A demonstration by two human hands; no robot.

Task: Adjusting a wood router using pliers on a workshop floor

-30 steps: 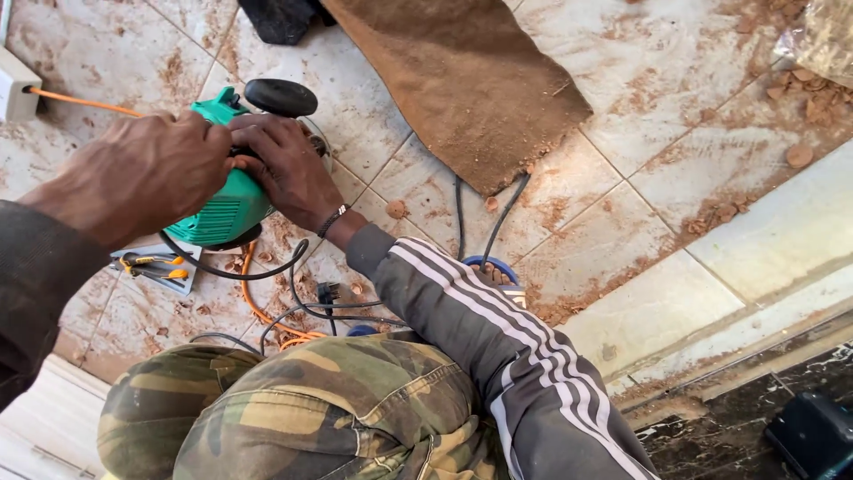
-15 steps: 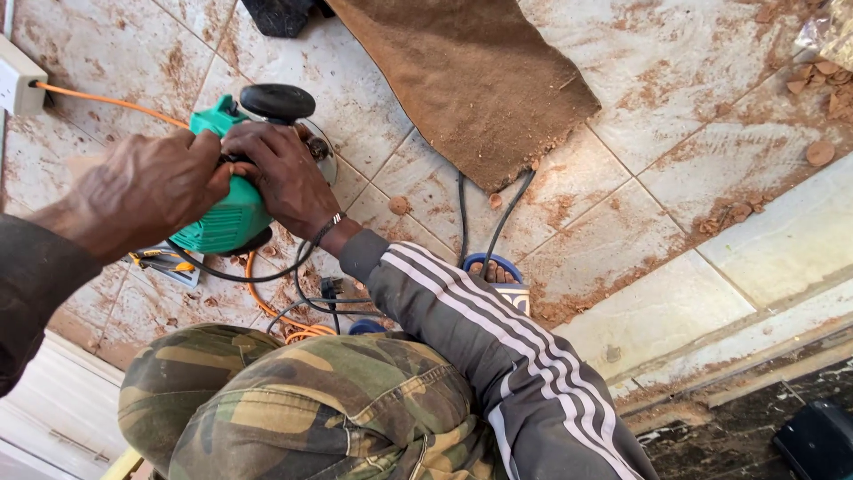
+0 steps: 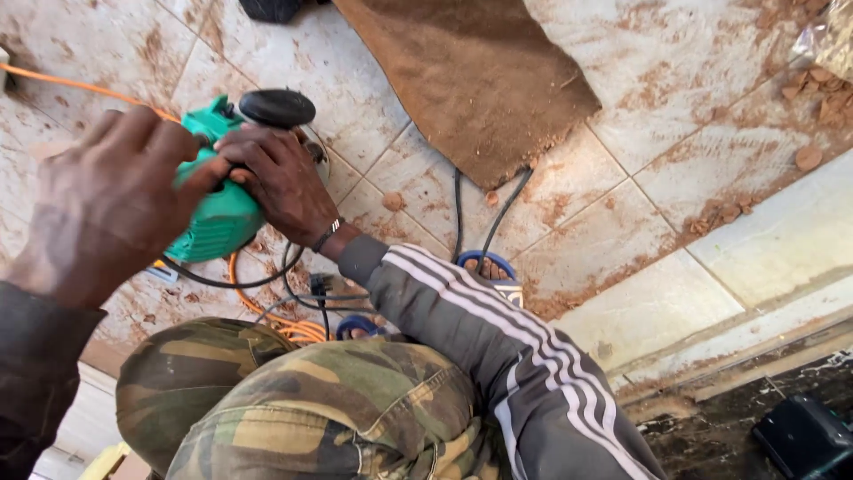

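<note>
A green angle grinder [image 3: 220, 222] with a black side knob [image 3: 277, 107] rests on the dusty tiled floor [image 3: 675, 80] at the left. My left hand [image 3: 111, 209], in a dark brown sleeve, wraps over the tool's body from the left. My right hand [image 3: 280, 182], with a bracelet and a grey striped sleeve, grips the front of the tool just below the knob. The disc end is hidden under my right hand. My knees in camouflage trousers [image 3: 311, 409] fill the bottom of the view.
An orange cord [image 3: 80, 86] runs off to the left and loops [image 3: 293, 329] beneath the tool. Black cables [image 3: 484, 218] lead under a brown mat [image 3: 471, 80]. A blue sandal [image 3: 490, 267], clay rubble [image 3: 813, 98], a raised pale step [image 3: 782, 240] and a black object [image 3: 804, 436] lie to the right.
The hands and tool now sit lower and larger in view. My left hand has slid further over the green body. The white socket at the left edge has left the view.
</note>
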